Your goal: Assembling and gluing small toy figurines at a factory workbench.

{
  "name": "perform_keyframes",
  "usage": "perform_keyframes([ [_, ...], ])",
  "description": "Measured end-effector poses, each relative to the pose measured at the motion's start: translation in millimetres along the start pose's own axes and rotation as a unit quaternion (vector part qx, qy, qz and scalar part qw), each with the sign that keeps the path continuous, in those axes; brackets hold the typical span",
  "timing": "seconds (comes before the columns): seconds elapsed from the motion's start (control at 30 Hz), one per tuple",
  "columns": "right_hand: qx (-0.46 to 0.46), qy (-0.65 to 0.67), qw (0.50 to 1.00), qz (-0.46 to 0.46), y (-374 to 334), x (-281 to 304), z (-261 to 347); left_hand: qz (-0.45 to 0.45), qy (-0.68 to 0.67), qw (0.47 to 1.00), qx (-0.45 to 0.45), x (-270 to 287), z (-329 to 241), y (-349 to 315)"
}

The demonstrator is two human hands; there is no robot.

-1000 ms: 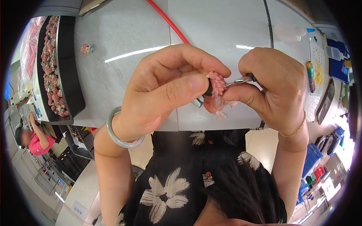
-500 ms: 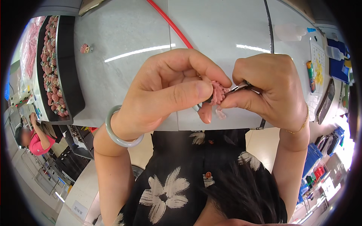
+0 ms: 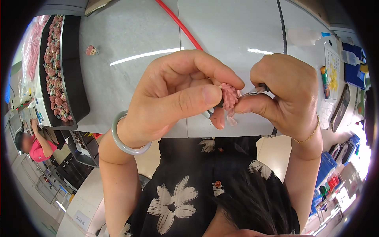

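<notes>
Pinching the small pink figurine (image 3: 229, 96) in our left hand (image 3: 173, 98), thumb and fingers closed on it above the grey table (image 3: 138, 75) edge, steadying it; our right hand (image 3: 284, 94) is clenched on a thin metal tool (image 3: 254, 92), tip at the figurine.

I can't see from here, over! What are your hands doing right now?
Left hand pinching small pink figure. Right hand gripping thin metal tool, tip at the figure. Nothing between them; grey table below.
</notes>
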State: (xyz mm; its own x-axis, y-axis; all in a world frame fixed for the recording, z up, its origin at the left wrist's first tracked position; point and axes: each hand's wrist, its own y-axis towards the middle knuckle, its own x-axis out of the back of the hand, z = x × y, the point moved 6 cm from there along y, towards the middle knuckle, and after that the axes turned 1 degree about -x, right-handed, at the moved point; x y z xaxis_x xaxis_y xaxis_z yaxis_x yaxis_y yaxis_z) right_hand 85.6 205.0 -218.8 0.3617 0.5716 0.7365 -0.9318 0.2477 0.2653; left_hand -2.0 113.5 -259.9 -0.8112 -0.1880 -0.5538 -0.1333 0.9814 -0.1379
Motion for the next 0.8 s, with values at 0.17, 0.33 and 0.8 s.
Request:
perform_keyframes([
  [0.17, 0.005, -0.019, 1.0, 0.009, 0.1, -0.2, 1.1, -0.009, 0.008, 1.0, 0.005, -0.6, 0.3, 0.6],
  [0.33, -0.008, -0.038, 0.999, 0.015, -0.2, -0.1, 1.6, -0.037, 0.022, 0.999, 0.022, -0.3, 0.8, 1.2],
  [0.8, -0.019, -0.065, 0.997, 0.041, -2.1, -3.7, -1.2, -0.06, 0.029, 0.997, 0.039, 3.4, 7.9, 0.8],
])
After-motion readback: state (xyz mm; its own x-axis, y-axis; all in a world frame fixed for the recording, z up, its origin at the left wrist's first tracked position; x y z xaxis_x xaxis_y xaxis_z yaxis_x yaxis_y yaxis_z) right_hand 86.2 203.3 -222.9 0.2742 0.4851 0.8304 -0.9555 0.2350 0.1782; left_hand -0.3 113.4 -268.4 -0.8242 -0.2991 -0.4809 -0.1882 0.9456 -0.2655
